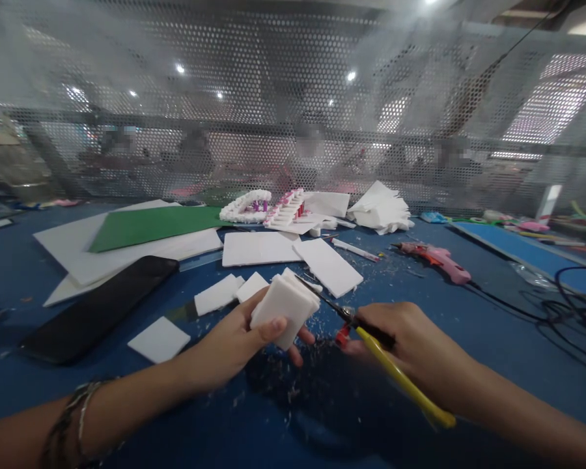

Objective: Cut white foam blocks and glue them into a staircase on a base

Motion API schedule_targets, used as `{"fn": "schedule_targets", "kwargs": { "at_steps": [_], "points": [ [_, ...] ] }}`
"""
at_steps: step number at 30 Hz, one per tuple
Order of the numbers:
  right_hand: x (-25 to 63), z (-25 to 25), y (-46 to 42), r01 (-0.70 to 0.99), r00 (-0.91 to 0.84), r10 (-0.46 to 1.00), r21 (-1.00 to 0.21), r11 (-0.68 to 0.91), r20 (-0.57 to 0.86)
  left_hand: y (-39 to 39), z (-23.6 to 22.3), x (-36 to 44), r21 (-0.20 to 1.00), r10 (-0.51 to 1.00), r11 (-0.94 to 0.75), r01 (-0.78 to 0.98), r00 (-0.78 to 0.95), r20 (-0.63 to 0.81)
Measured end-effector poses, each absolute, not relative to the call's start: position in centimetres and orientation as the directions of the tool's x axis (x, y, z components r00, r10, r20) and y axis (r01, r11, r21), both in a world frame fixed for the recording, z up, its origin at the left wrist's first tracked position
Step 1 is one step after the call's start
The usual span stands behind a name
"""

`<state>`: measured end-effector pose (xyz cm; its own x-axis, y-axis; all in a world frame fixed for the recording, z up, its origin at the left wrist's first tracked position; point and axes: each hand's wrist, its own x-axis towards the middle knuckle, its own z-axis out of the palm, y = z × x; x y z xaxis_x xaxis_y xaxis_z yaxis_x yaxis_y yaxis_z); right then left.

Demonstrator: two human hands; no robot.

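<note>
My left hand (258, 332) is closed around a small stack of white foam pieces (286, 306), thumb on the front face and fingers behind. In my right hand (410, 339) is a pair of scissors (344, 314), its dark blades pointing up and left at the upper right edge of the stack. Whether the blades touch the foam I cannot tell. A long yellow handle (400, 374) slants down right below my right hand, and a small red part shows by the fingers. White foam rectangles (217, 294) and a square piece (159, 339) lie close to my left hand.
A pink glue gun (437, 259) with a black cord lies right. Larger white sheets, a green sheet (159, 227) and a black flat case (100, 306) lie left. White foam models (288, 212) stand before the perforated metal screen (283, 85). Scraps litter the blue table (351, 417).
</note>
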<state>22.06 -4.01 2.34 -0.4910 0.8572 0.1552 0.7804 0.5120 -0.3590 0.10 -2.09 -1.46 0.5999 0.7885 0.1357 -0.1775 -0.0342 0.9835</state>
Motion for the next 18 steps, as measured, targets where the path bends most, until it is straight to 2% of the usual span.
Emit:
{"fn": "schedule_targets", "kwargs": {
  "at_steps": [4, 10, 14, 18],
  "points": [
    [22.3, 2.4, -3.8, 0.779, -0.501, 0.859, -0.379, 0.5, 0.104, -2.2, -1.3, 0.1, 0.984, 0.773, -0.024, -0.176, 0.621, 0.13],
    [22.1, 3.0, -4.6, 0.771, -0.531, 0.847, -0.417, 0.48, -0.007, -2.7, -0.8, 0.6, 0.994, 0.725, 0.053, -0.096, 0.688, 0.028],
    [21.9, 2.9, -4.8, 0.785, -0.499, 0.866, -0.428, 0.447, -0.012, -2.7, -0.9, 0.6, 0.997, 0.728, 0.052, -0.064, 0.686, 0.006],
    [21.6, 2.5, -4.4, 0.749, -0.503, 0.864, -0.499, 0.437, 0.002, -2.6, -1.1, 0.5, 0.995, 0.736, 0.058, -0.083, 0.677, 0.013]
  ]
}}
